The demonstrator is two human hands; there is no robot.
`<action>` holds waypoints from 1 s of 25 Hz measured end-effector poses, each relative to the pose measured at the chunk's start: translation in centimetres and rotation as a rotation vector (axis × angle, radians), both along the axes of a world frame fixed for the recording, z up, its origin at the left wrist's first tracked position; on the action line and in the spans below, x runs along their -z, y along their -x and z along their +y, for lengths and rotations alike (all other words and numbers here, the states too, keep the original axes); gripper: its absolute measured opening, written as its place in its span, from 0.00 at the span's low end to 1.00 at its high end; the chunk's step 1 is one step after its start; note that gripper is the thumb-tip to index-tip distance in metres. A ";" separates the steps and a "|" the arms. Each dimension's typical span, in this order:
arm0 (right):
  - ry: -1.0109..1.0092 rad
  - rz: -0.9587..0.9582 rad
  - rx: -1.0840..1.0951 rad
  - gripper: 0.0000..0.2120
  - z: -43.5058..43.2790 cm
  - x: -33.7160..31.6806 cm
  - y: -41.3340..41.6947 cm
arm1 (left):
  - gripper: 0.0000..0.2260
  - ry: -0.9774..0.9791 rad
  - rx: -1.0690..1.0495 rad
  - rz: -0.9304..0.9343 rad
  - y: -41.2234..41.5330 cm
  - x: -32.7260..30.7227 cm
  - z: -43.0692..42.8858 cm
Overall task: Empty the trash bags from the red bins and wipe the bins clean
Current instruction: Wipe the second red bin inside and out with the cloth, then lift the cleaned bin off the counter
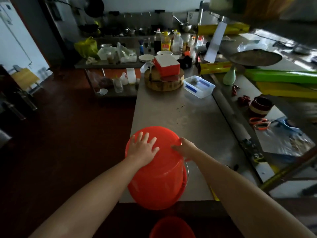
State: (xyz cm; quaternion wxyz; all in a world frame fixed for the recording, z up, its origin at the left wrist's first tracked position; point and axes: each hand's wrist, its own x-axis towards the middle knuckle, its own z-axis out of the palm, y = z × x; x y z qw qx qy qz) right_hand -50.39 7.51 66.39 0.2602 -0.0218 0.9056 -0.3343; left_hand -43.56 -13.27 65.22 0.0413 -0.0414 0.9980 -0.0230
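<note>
In the head view we see the bin (159, 182) tipped over at the near edge of the table (188, 121), base turned up. Our left hand (143, 148) lies flat on the base with fingers (147, 136) spread apart, while our right hand (186, 146) has its fingers clamped on the base's right edge. A second bin (171, 227) shows below the table edge

There are 2 red bins (159, 177) (1 half seen), 2 hands (143, 148) and 1 chopping block (164, 85).
</note>
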 end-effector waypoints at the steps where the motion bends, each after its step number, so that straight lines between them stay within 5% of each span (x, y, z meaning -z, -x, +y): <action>1: 0.070 -0.068 0.078 0.36 -0.6 0.3 -0.4 | 0.31 -0.009 -0.022 -0.009 0.3 0.2 -1.7; 6: 0.239 -0.211 0.285 0.47 -1.4 1.2 -2.0 | 0.46 -0.311 -0.248 -0.194 1.2 0.9 -5.8; 13: 0.307 -0.216 0.363 0.48 -1.1 0.9 -2.8 | 0.56 -0.655 -0.302 -0.106 0.1 0.1 -6.0; 20: 0.338 -0.029 0.343 0.32 0.3 -4.3 -3.6 | 0.39 -0.789 -0.401 0.120 -3.0 -4.8 -4.0; 25: 0.328 -0.175 0.347 0.34 0.9 -4.5 -5.8 | 0.33 -0.757 -0.571 0.047 -6.2 -4.9 -2.3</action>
